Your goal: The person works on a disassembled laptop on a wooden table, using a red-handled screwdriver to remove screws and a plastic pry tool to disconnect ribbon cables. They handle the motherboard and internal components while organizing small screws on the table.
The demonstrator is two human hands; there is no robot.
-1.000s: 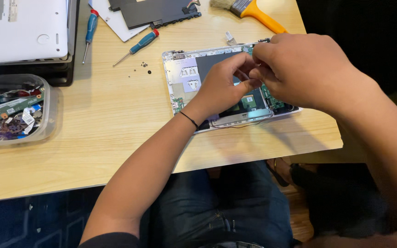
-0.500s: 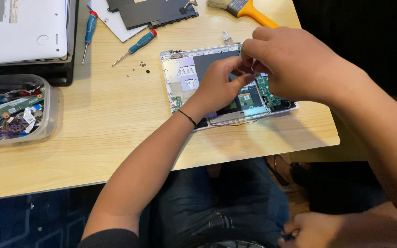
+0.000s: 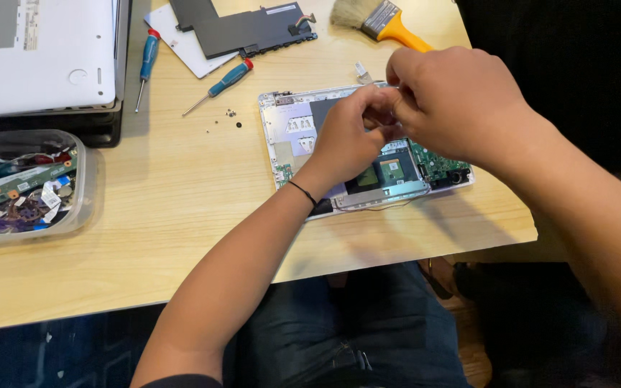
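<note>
At the far left of the light wooden table (image 3: 145, 208), a closed white laptop (image 3: 37, 54) rests on a dark slab, and nearer to me a clear plastic tub (image 3: 88, 183) holds green circuit boards, cables and small parts. Just right of the laptop lie two screwdrivers: a blue one with a red cap (image 3: 146, 61) and a teal one with a red tip to its handle (image 3: 226, 80), a few loose black screws (image 3: 230, 115) scattered beside the latter. At the far edge, a flat black battery pack (image 3: 242, 30) sits partly on a white sheet.

Right of centre lies the opened laptop base (image 3: 292, 133), its white shell showing grey panels, metal shielding and a green board at the right end. My left hand (image 3: 346, 140), a thin black band on the wrist, reaches over it with fingertips pinched together above the base's far middle. My right hand (image 3: 458, 100) comes in from the right and meets it there, fingers curled closed against the left ones. Both hands are closed around the same spot, though what they pinch is hidden between the fingers and I cannot tell what it is. A small white scrap (image 3: 362, 70) lies just beyond the base, and a yellow-handled brush (image 3: 382, 20) lies at the far edge above my right hand
</note>
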